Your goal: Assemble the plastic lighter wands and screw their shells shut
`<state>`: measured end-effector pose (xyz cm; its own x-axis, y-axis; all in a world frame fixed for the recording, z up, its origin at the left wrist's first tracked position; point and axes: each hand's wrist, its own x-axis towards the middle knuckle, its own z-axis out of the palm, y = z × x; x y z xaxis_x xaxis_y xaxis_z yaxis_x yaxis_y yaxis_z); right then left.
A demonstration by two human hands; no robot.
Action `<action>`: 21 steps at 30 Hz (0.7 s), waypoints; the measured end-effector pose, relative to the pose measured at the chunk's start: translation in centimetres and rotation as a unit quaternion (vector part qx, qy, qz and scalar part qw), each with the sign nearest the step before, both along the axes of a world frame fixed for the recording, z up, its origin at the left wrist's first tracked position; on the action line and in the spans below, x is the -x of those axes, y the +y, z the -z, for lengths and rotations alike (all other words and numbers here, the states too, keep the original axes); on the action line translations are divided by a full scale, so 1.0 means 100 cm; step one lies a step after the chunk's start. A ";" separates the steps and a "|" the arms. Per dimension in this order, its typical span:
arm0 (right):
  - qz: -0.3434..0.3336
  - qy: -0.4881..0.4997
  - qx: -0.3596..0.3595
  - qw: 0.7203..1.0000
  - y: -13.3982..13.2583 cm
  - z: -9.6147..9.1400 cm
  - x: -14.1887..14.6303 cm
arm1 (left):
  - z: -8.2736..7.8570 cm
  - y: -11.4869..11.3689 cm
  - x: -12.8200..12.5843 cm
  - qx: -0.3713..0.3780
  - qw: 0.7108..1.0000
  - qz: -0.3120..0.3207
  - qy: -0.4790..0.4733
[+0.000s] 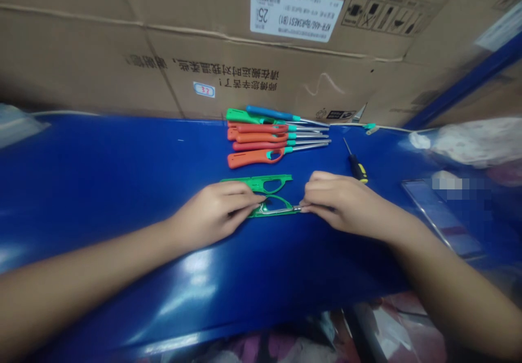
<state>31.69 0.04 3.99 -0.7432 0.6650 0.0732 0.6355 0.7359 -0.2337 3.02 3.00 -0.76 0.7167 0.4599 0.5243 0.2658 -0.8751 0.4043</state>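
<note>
My left hand [222,208] is closed on the handle end of a green lighter shell half [279,212], its fingers covering that end. Inside the shell runs a thin pale wire, leading toward a small metal piece [297,208] at the narrow end. My right hand [332,200] pinches that metal piece between thumb and fingertips. Just behind lies a second green lighter shell half [261,183], its loop toward the right, partly hidden by my left hand.
Beyond the shells, several assembled lighters [261,137] in orange, red, green and blue lie side by side. A black-and-yellow screwdriver [359,170] and a phone [442,216] are to the right. Large cardboard boxes [155,31] stand behind the blue table [122,167].
</note>
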 end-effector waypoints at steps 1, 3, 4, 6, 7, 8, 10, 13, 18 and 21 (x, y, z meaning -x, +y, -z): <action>-0.003 -0.009 -0.010 1.000 -0.001 -0.001 0.000 | 0.000 0.000 0.000 0.001 1.000 0.000 0.002; -0.009 -0.020 -0.030 0.999 -0.002 -0.001 0.001 | 0.001 0.000 0.000 0.001 1.000 -0.001 0.003; -0.010 -0.024 -0.037 0.999 -0.003 -0.001 0.001 | 0.001 0.000 -0.001 0.002 1.000 -0.002 0.004; -0.011 -0.032 -0.043 0.999 -0.004 -0.002 0.002 | 0.001 0.000 -0.001 0.005 1.000 -0.004 0.003; -0.010 -0.037 -0.043 0.998 -0.005 -0.002 0.002 | 0.001 0.000 -0.001 0.006 1.000 -0.006 0.002; -0.009 -0.043 -0.042 0.998 -0.005 -0.002 0.002 | 0.001 0.000 -0.001 0.007 1.000 -0.006 0.001; -0.006 -0.053 -0.040 0.998 -0.006 -0.002 0.002 | 0.000 0.000 -0.001 0.008 1.000 -0.005 -0.001; -0.003 -0.060 -0.043 0.997 -0.006 -0.003 0.002 | 0.000 0.000 -0.001 0.009 1.000 -0.001 0.002; -0.003 -0.082 -0.060 0.995 -0.008 -0.003 0.004 | 0.001 0.000 -0.002 0.009 1.000 -0.004 0.008; 0.003 -0.095 -0.058 0.994 -0.010 -0.004 0.005 | 0.001 0.000 -0.002 0.003 1.000 0.000 0.012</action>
<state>31.22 -0.99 4.37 -0.7472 0.6646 0.0085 0.6642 0.7471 -0.0239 3.22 3.01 -0.84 0.7288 0.4626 0.5048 0.2752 -0.8730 0.4026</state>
